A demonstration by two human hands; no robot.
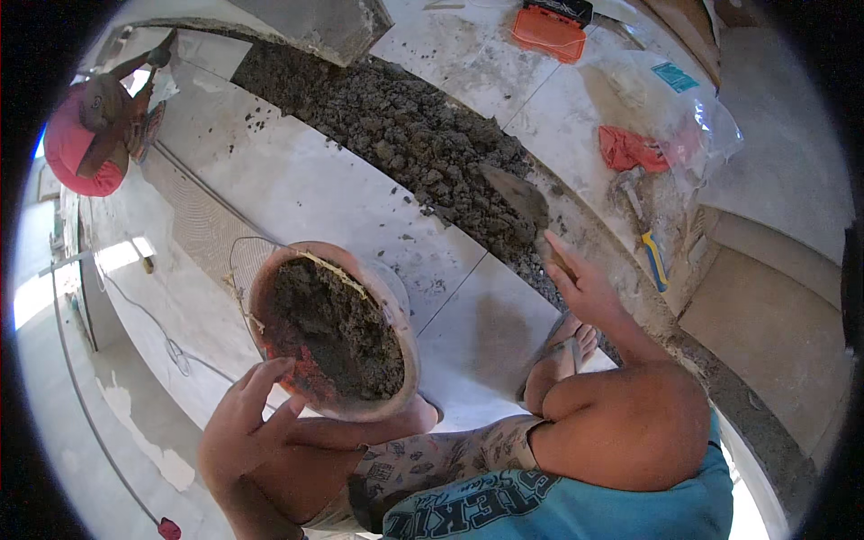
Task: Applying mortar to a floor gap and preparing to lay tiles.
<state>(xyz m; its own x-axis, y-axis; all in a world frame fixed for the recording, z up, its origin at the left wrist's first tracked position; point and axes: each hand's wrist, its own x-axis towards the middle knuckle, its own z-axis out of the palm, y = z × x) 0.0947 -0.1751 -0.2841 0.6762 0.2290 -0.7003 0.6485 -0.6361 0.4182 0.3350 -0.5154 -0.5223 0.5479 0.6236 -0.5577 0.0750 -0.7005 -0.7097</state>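
My right hand (587, 286) is closed round the handle of a trowel (517, 195), whose blade lies against a strip of dark, crumbly mortar (387, 115) running between pale floor tiles. Between my knees and the tiles stands a round bucket (407, 351), tilted in view, with more dark mortar (364, 315) inside. Red inner wall shows at its near left. My left hand (247, 418) is at the bucket's near-left rim, thumb and fingers apart, holding nothing. Whether its fingertips touch the rim I cannot tell.
A hammer (646, 229) with a blue-yellow grip lies right, beside a red cloth (630, 148) and clear plastic bag (711, 135). An orange case (549, 34) sits beyond. A loose grey tile (315, 22) overlaps the far mortar. Another person (85, 144) crouches far left. Cables cross the left floor.
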